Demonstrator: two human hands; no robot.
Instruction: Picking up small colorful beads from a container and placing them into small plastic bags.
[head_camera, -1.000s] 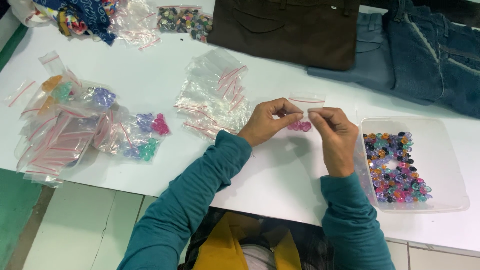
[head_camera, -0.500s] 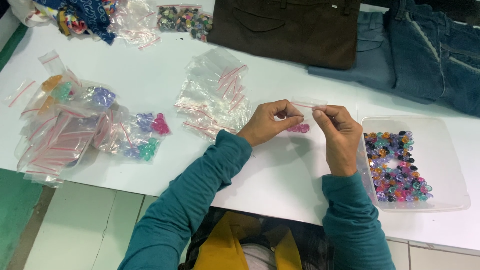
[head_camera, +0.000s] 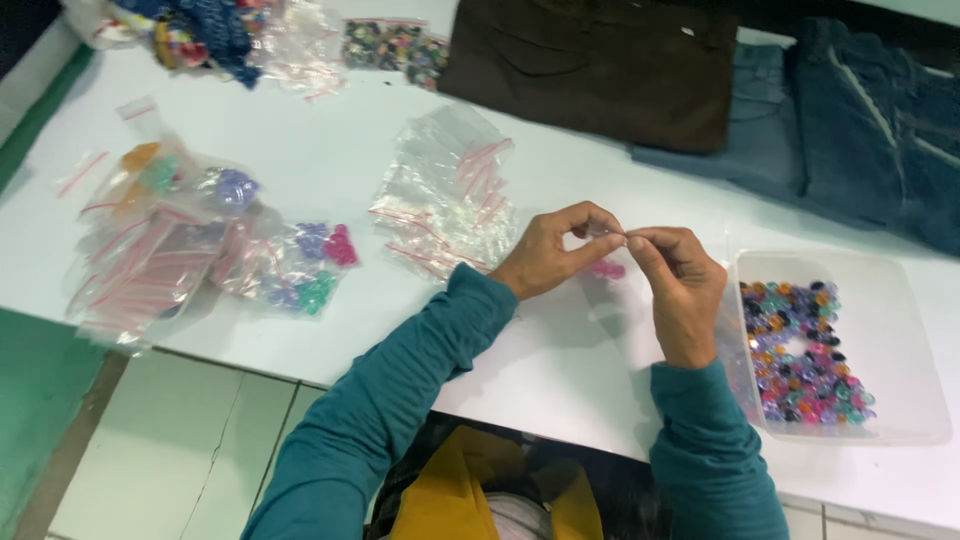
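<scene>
Both hands, left (head_camera: 548, 258) and right (head_camera: 680, 285), pinched small zip bag (head_camera: 607, 268) of pink beads; best sealed pressing evenly along strip.

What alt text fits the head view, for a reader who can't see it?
Over a white table, the left hand and right hand pinch the top of a small clear bag holding pink beads. A clear tray of mixed coloured beads sits to the right, a pile of empty zip bags and filled bead bags to the left.
</scene>
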